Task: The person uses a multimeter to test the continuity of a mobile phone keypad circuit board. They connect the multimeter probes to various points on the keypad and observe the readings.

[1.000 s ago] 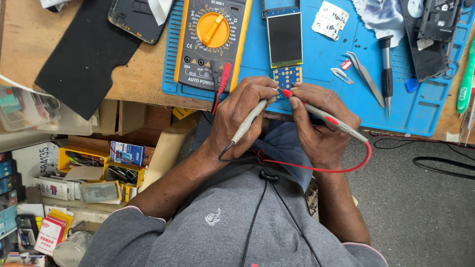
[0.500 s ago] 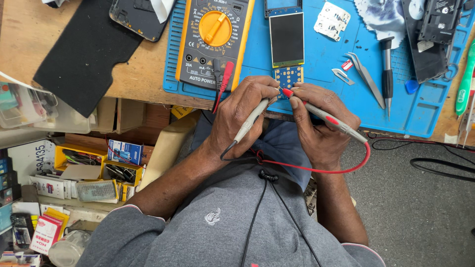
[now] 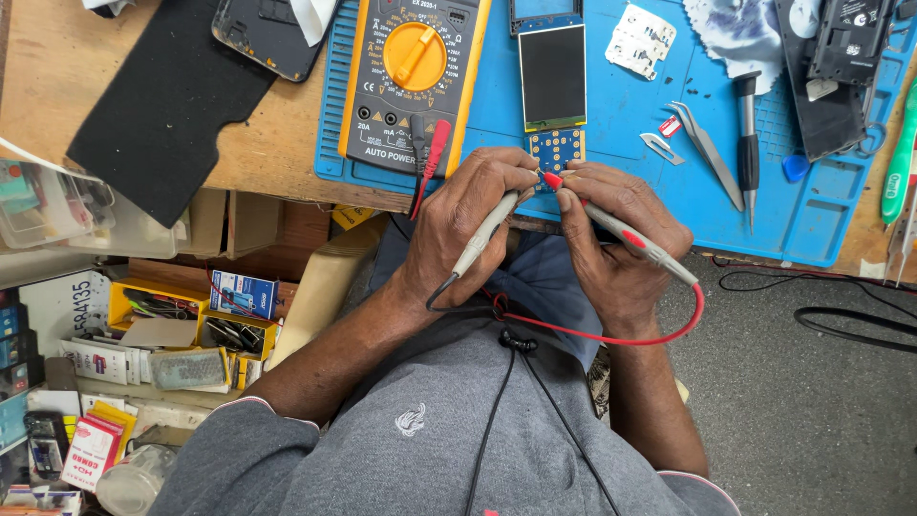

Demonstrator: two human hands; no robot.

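My left hand grips a grey-and-black test probe like a pen, its tip near the keypad end of a small phone board with a dark screen. My right hand holds the red test probe, tip also at the board's keypad pads. Both probe leads run to a yellow-and-grey multimeter lying on the blue work mat. The probe tips are partly hidden by my fingers.
Tweezers, a black-handled screwdriver, a white keypad membrane and black phone covers lie on the mat. A black foam sheet lies on the wooden bench at left. Boxes of parts sit below.
Both hands keep the probes at the board's keypad; only tiny shifts of the fingers and view show.
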